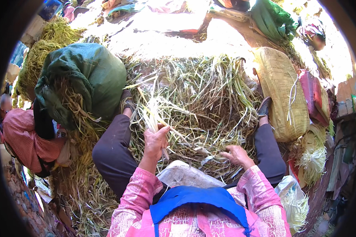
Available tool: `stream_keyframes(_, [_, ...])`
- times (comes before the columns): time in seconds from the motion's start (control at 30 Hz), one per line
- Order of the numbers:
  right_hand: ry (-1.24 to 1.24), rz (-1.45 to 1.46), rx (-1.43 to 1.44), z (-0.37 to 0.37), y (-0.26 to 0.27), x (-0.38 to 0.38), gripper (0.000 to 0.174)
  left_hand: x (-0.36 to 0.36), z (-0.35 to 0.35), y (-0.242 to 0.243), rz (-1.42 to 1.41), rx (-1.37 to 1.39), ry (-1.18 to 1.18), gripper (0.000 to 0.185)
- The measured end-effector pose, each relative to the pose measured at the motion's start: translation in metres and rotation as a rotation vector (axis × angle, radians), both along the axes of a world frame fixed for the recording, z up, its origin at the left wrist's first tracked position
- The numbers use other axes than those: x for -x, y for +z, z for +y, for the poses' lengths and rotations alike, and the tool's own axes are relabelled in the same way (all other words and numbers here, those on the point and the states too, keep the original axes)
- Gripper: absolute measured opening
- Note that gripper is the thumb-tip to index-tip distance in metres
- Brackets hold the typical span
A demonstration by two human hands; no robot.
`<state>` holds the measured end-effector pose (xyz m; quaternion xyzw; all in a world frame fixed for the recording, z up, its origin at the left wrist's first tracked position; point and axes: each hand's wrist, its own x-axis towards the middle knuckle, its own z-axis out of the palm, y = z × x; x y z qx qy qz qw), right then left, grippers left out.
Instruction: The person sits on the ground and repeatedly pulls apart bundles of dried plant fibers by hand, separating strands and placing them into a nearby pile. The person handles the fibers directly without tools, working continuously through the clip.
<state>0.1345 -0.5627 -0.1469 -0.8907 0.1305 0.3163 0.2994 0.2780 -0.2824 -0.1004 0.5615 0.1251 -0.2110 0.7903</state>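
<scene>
My left hand is closed around a bunch of pale plant stalks, whose leafy ends fan out away from me. To its right, my right hand hovers at or just above the near edge of the loose stalks, its fingers partly curled; no stalk shows clearly in it. Between my legs spreads a wide heap of green and dry stalks, with roots or brownish ends in the middle. A whitish sack lies at my lap, under the near side of the heap.
A stuffed green sack stands at the left, a yellow woven sack at the right. Bundles of pale stripped stalks lie beyond my right knee, and more in a plastic bag. A person in a red checked top sits at far left.
</scene>
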Motion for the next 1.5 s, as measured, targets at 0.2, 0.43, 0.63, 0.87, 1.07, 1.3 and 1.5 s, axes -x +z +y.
stream_keyframes(0.2, [-0.191, -0.536, -0.353, 0.077, 0.041, -0.066, 0.042, 0.003, -0.006, 0.003, -0.011, -0.118, -0.028, 0.011])
stream_keyframes(0.43, [0.075, -0.94, -0.178, 0.114, 0.032, -0.077, 0.014, 0.005, -0.004, 0.004, 0.016, -0.096, 0.013, 0.011])
stream_keyframes(0.63, [-0.057, -0.602, -0.236, 0.073, 0.007, -0.023, 0.017, -0.003, 0.003, 0.003, -0.021, 0.055, 0.115, 0.011])
stream_keyframes(0.87, [-0.003, 0.326, 0.173, -0.052, -0.04, 0.029, 0.049, -0.017, 0.023, 0.0, -0.019, 0.049, 0.148, 0.013])
stream_keyframes(1.07, [-0.144, -0.221, -0.351, 0.037, 0.024, -0.059, 0.051, -0.01, 0.013, 0.0, -0.017, 0.063, 0.056, 0.013])
stream_keyframes(1.3, [0.199, 0.019, -0.49, 0.11, -0.01, -0.062, 0.033, -0.021, 0.021, -0.003, -0.009, 0.161, 0.106, 0.014])
stream_keyframes(1.5, [0.09, 0.06, -0.685, 0.099, 0.028, -0.072, 0.035, 0.013, -0.004, -0.018, 0.139, 0.172, -0.061, 0.034])
